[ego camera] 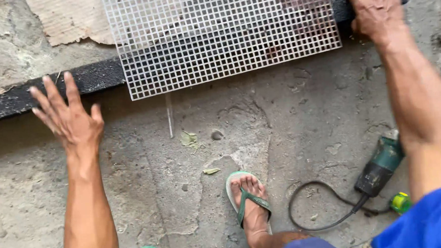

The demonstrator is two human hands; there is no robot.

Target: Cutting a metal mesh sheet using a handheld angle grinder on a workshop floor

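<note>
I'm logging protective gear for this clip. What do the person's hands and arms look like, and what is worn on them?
Both the left hand and right hand are bare: no gloves, rings or watch visible. The forearms are uncovered; a blue sleeve shows at the right upper arm.

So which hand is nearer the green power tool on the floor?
Right. The right hand rests on the black bar above the green power tool, on its side. The left hand is spread open far across the concrete.

The white grid panel [221,34] looks like matt plastic or painted metal. The black bar [45,89] under it is rough and dull. The concrete floor [290,126] is coarse, and the torn cardboard [64,19] is matt.
</note>
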